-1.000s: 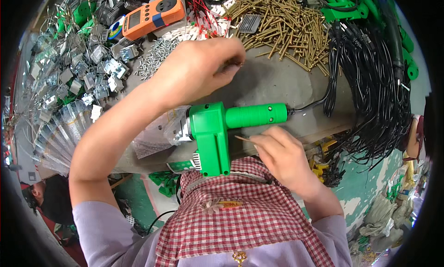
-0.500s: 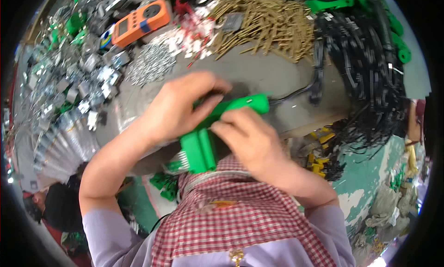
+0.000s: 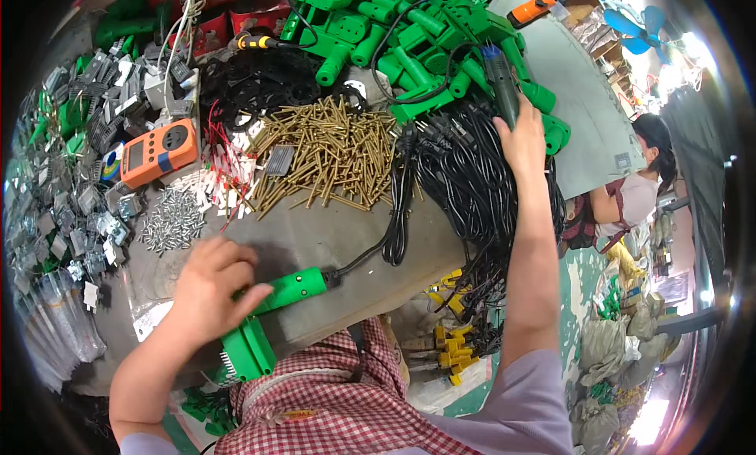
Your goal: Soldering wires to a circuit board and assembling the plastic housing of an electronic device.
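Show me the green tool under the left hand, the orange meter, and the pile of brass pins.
green tool (image 3: 293,289), head view, its round barrel.
orange meter (image 3: 160,152), head view, its face.
brass pins (image 3: 327,159), head view, middle of the heap.

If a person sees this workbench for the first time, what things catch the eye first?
First, the heap of green plastic tool housings at the far edge of the bench, where the right hand grips a dark pen-like tool. Next, the pile of brass screws mid-bench beside a tangle of black cables. Near the body, the left hand rests on a green gun-shaped tool.
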Demonstrator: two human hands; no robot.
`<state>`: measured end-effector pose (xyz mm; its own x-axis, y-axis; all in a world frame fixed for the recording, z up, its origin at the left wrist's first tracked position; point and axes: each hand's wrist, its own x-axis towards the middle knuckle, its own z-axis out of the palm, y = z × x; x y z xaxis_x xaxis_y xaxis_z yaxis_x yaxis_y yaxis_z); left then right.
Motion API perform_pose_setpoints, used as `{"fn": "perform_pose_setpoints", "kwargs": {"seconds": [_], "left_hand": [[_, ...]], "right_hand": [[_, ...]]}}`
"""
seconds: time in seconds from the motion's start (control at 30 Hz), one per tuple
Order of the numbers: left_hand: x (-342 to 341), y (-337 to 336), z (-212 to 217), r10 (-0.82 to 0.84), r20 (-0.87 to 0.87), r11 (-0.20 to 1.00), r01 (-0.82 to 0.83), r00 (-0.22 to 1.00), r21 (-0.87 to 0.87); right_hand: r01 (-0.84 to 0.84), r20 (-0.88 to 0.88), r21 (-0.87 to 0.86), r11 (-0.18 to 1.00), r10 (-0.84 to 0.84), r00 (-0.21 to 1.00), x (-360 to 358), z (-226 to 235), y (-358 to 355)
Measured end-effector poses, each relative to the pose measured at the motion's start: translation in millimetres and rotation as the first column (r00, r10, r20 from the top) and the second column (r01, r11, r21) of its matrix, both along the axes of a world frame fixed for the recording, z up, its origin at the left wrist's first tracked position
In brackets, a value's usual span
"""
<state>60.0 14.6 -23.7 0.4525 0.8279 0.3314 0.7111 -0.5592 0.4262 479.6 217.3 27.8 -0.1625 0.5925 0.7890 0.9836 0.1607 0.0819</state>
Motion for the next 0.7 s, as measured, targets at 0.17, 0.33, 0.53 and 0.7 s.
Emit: {"fn": "perform_pose_setpoints", "kwargs": {"seconds": [0.17, 0.33, 0.53, 0.7], "left_hand": [[34, -10, 1, 0.051, -0.103, 0.96, -0.078, 0.993, -0.267], [43, -7, -9, 0.091, -0.149, 0.953, -0.129, 0.985, -0.274], [40, 3, -12, 0.05, -0.162, 0.952, -0.096, 0.986, -0.291], [41, -3, -18, 0.056, -0.196, 0.96, -0.106, 0.979, -0.258]], "right_hand": [[-0.306, -0.711, -0.376, 0.875, -0.06, 0.701, 4, 22, 10], [-0.825, -0.894, 0.409, 0.39, -0.009, -0.448, -82, -4, -86], [-0.901, -0.966, 0.257, 0.351, 0.132, -0.224, -193, -27, -148], [-0.95, -0.994, 0.074, 0.304, 0.103, -0.044, -216, -31, -167]]}}
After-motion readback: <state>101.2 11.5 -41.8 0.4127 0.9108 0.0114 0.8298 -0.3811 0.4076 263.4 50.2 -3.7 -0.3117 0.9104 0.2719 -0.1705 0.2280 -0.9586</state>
